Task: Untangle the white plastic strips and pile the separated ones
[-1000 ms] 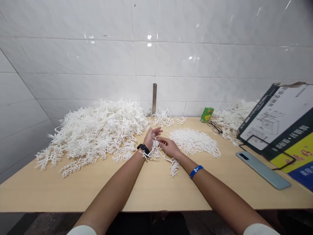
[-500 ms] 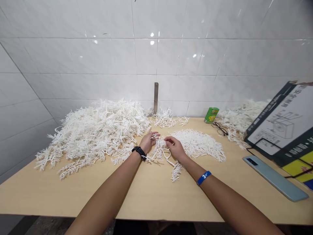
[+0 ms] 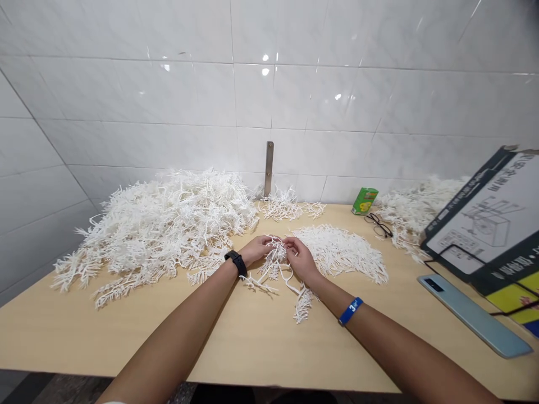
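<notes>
Between my two hands hangs a white branching plastic sprig [image 3: 276, 259], its thin stems spreading down toward the tabletop. My left hand [image 3: 257, 251] pinches it from the left, with a black watch on the wrist. From the right, my right hand [image 3: 300, 259] has its fingers closed on the same sprig near the top. A leafy end [image 3: 303, 304] droops below my right hand. Left of my hands rises a large heap of white sprigs [image 3: 177, 224]. Just beyond my right hand lies a flat, neater pile of white sprigs [image 3: 341, 253].
A small clump of white stems [image 3: 282, 204] lies near the wall below a metal strip [image 3: 268, 168]. To the right are a green box [image 3: 364, 201], eyeglasses [image 3: 379, 225], another white pile [image 3: 421, 205], a large printed carton [image 3: 484, 224] and a phone [image 3: 475, 315] on the wooden table [image 3: 252, 348].
My left hand's fingers have gone from spread out to closed on the sprig, close to my right hand. The view has shifted slightly.
</notes>
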Available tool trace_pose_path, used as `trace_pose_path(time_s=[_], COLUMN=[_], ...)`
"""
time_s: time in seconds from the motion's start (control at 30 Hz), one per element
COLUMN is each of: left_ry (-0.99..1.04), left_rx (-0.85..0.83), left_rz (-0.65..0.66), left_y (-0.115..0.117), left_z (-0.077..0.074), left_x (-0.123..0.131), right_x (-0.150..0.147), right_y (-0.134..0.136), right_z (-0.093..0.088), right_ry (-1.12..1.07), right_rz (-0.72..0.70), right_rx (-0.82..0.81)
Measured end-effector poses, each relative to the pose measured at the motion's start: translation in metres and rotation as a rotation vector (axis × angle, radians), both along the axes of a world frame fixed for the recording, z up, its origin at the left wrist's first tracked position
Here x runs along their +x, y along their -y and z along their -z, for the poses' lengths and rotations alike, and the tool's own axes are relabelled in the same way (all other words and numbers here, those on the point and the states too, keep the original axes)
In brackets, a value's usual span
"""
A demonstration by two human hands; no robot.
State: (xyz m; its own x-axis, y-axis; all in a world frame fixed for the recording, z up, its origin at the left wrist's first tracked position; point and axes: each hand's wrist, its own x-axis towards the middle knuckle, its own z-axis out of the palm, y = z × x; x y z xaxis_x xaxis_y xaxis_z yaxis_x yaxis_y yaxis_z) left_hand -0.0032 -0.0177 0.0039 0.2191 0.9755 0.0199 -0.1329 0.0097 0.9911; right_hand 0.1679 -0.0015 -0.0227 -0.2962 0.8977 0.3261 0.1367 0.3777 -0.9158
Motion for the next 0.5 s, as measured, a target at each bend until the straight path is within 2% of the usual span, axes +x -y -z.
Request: trace_pose_path(time_s=[0.13,0.23,0.3,0.43,0.5], left_ry=[-0.193,-0.190,-0.171,-0.160,-0.166], left_rx=[0.109,0.115,0.121,0.141,0.124], left_rz=[-0.129,-0.230,-0.240,-0.217,-0.224], left_y=[-0.001,-0.002,-0.003,-0.002,-0.002], left_z=[0.003,0.004,0.004,0.005,0.006], left_x=[0.004,0.006,0.007,0.007,0.006], right_x=[0.000,0.002,0.003,0.006,0.006], right_y=[0.001,0.002,0.002,0.003,0.004], right_z=[-0.003,-0.008,-0.012,-0.017,-0.017], right_ry=[-0.046,-0.073,-0.009,0.217,0.258], right_rz=[0.004,-0.011,-0.040,-0.104,-0.110], right_rx=[-0.038,-0.145,-0.188,-0.086,-0.051])
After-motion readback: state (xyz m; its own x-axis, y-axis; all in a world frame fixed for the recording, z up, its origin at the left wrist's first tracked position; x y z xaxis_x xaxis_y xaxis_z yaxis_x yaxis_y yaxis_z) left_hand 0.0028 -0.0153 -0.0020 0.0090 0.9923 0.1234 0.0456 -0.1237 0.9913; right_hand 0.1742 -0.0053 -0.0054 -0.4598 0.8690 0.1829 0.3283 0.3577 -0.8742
